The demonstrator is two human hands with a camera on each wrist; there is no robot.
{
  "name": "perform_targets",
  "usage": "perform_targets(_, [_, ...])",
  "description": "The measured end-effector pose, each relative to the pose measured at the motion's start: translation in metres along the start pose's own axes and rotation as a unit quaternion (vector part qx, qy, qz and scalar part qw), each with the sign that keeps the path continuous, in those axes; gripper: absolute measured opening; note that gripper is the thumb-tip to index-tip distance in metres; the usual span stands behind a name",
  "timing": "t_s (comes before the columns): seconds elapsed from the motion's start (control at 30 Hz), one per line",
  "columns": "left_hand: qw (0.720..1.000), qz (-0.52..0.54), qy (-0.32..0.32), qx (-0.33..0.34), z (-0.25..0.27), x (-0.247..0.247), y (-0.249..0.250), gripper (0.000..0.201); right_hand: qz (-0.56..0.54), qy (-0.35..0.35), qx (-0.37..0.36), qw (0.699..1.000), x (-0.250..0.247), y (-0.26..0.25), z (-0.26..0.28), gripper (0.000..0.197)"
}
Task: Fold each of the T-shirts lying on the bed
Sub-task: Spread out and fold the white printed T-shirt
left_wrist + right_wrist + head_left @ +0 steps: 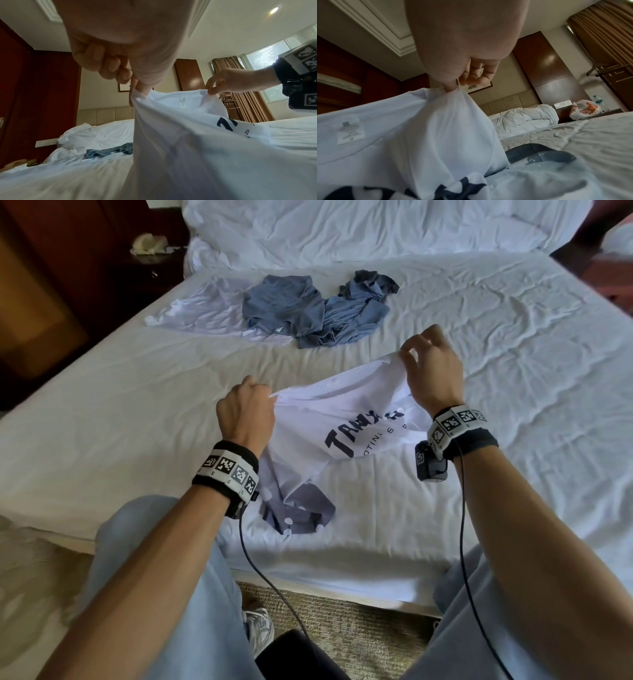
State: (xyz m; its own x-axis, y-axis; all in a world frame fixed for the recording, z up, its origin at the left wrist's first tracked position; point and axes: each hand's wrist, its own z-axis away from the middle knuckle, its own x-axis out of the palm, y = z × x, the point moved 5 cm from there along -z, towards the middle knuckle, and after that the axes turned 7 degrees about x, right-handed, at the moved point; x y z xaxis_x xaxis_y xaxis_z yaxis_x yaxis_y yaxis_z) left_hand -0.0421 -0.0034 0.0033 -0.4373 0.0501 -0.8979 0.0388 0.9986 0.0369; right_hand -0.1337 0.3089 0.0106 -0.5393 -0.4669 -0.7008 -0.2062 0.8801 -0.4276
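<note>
Two hands work over a wide bed with a rumpled white sheet (513, 344), in a room with dark red-brown wood panelling, a padded beige headboard and brown curtains by a window. A white cotton T-shirt with dark navy lettering (349, 422) is lifted off the sheet near the bed's front edge, its lower part trailing onto the bed. The left hand (245, 414) pinches one shoulder of it; the right hand (430, 368) pinches the other between thumb and fingertips. Farther back lie crumpled blue-grey T-shirts (315, 309) and a flat white T-shirt (202, 309) beside them.
</note>
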Motion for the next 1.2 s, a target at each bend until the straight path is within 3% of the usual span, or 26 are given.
perform_targets(0.13, [0.990, 0.111, -0.006, -0.090, 0.004, 0.000, -0.009, 0.038, 0.024, -0.034, 0.025, 0.999, 0.002, -0.007, 0.001, 0.021])
perform_targets(0.27, [0.934, 0.313, -0.071, -0.159, 0.006, 0.008, -0.007, 0.029, -0.044, -0.091, 0.101, 0.990, 0.007, -0.004, 0.005, 0.018])
perform_targets(0.47, [0.945, 0.308, 0.036, -0.107, 0.005, -0.013, 0.000, 0.017, -0.177, -0.088, 0.161, 0.967, 0.006, -0.002, 0.004, 0.018])
perform_targets(0.7, [0.873, 0.464, 0.006, -0.149, 0.008, -0.004, 0.002, 0.023, -0.254, -0.067, 0.216, 0.941, 0.007, -0.003, 0.005, 0.019])
perform_targets(0.9, [0.801, 0.556, 0.034, -0.220, 0.004, 0.000, 0.002, 0.023, -0.421, 0.015, 0.247, 0.873, 0.001, -0.017, 0.008, 0.008])
perform_targets(0.97, [0.803, 0.557, 0.051, -0.206, -0.003, -0.009, 0.004, 0.023, -0.463, 0.055, 0.228, 0.855, -0.012, -0.020, 0.008, 0.005])
perform_targets(1.1, [0.841, 0.507, 0.129, -0.140, -0.028, -0.053, 0.013, 0.020, -0.499, 0.131, 0.161, 0.841, -0.064, -0.033, 0.012, 0.005])
perform_targets(1.2, [0.839, 0.495, 0.209, -0.081, -0.050, -0.110, 0.031, 0.020, -0.500, 0.195, 0.149, 0.830, -0.118, -0.045, 0.006, 0.005])
